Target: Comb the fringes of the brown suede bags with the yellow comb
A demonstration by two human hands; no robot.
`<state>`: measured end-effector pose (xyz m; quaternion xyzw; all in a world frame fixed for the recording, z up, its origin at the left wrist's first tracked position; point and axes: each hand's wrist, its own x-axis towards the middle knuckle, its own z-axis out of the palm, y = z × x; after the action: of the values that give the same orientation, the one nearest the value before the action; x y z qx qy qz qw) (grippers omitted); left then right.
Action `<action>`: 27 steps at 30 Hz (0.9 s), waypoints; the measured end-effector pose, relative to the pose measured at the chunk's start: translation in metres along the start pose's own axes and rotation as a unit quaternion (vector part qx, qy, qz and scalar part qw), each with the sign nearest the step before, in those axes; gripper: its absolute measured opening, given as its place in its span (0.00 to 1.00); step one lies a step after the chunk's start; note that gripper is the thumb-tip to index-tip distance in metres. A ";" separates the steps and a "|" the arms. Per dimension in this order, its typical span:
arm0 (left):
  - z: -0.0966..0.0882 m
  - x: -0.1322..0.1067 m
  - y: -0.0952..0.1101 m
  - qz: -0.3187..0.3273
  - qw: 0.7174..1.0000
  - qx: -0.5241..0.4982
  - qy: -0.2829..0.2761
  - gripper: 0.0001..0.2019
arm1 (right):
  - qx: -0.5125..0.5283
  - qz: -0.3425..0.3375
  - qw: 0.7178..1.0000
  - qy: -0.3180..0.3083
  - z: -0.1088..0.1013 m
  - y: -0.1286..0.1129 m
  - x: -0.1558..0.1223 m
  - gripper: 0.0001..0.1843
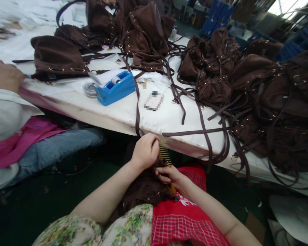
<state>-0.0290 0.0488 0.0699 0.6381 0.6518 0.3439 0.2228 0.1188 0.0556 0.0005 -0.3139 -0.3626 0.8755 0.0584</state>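
Observation:
A brown suede fringed bag point(143, 188) lies on my lap, over a red apron. My left hand point(145, 150) is closed in a fist on the bag's upper part, just below the table edge. My right hand point(170, 175) is closed on a yellow wide-toothed comb point(164, 153), whose teeth stand up between the two hands against the bag's fringe.
A white table point(156, 118) carries heaps of brown fringed bags point(259, 89) with long straps hanging over its edge, a blue tape dispenser point(115, 88) and a phone point(154, 100). Another person sits at left, one hand point(3, 75) on the table.

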 end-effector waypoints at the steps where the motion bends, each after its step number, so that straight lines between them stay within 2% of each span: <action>1: -0.008 0.008 -0.013 -0.042 0.999 -0.024 -0.012 0.15 | 0.016 -0.004 1.000 -0.001 -0.001 0.000 -0.004 0.16; 2: -0.014 0.016 -0.027 -0.082 0.992 -0.065 -0.066 0.18 | 0.032 -0.007 0.999 -0.004 -0.002 0.001 -0.007 0.16; 3: -0.019 0.024 -0.041 -0.122 0.974 -0.119 -0.150 0.22 | 0.046 -0.009 0.999 -0.013 -0.004 0.001 -0.009 0.16; 4: -0.023 0.030 -0.053 -0.151 0.942 -0.178 -0.241 0.23 | 0.058 -0.010 0.998 -0.025 -0.006 0.003 -0.009 0.16; 6: -0.030 0.040 -0.072 -0.164 0.858 -0.273 -0.404 0.17 | 0.075 -0.010 0.996 -0.057 -0.010 0.004 -0.009 0.17; 7: -0.031 0.043 -0.078 -0.152 0.823 -0.297 -0.460 0.16 | 0.083 -0.009 0.994 -0.074 -0.011 0.005 -0.008 0.17; 10: -0.026 0.045 -0.080 -0.112 0.745 -0.280 -0.595 0.30 | 0.106 -0.011 0.990 -0.095 -0.016 -0.001 -0.007 0.18; 13: -0.003 0.038 -0.072 -0.084 0.666 -0.256 -0.696 0.28 | 0.118 -0.030 0.990 -0.070 -0.021 -0.011 -0.011 0.18; 14: 0.007 0.033 -0.069 -0.068 0.656 -0.258 -0.706 0.26 | 0.123 -0.037 0.990 -0.061 -0.024 -0.014 -0.013 0.18; 15: 0.016 0.027 -0.066 -0.049 0.668 -0.262 -0.695 0.25 | 0.130 -0.042 0.989 -0.054 -0.026 -0.016 -0.015 0.18; 16: 0.025 0.021 -0.063 -0.027 0.699 -0.263 -0.664 0.25 | 0.141 -0.045 0.988 -0.049 -0.030 -0.018 -0.017 0.18; 17: 0.033 0.014 -0.060 -0.003 0.742 -0.259 -0.618 0.28 | 0.153 -0.042 0.986 -0.047 -0.033 -0.020 -0.019 0.17; 19: 0.044 0.004 -0.053 0.047 0.826 -0.240 -0.507 0.35 | 0.177 -0.021 0.983 -0.046 -0.038 -0.023 -0.024 0.15; 20: 0.048 0.001 -0.049 0.069 0.849 -0.235 -0.469 0.37 | 0.185 -0.007 0.982 -0.046 -0.040 -0.025 -0.026 0.14; 21: 0.051 -0.001 -0.044 0.086 0.855 -0.236 -0.454 0.36 | 0.186 0.009 0.981 -0.046 -0.041 -0.028 -0.029 0.13; 23: 0.055 -0.001 -0.036 0.093 0.833 -0.272 -0.473 0.30 | 0.169 0.034 0.984 -0.036 -0.041 -0.035 -0.033 0.11; 25: 0.059 0.000 -0.030 0.059 0.782 -0.333 -0.524 0.23 | 0.138 0.034 0.990 -0.009 -0.040 -0.041 -0.037 0.09; 27: 0.064 -0.001 -0.029 -0.014 0.727 -0.382 -0.570 0.18 | 0.098 0.012 0.994 0.039 -0.042 -0.044 -0.040 0.08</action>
<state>-0.0016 0.0600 0.0063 0.5660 0.2241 0.1324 0.7822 0.1697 0.0993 0.0279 -0.3448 -0.2686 0.8947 0.0921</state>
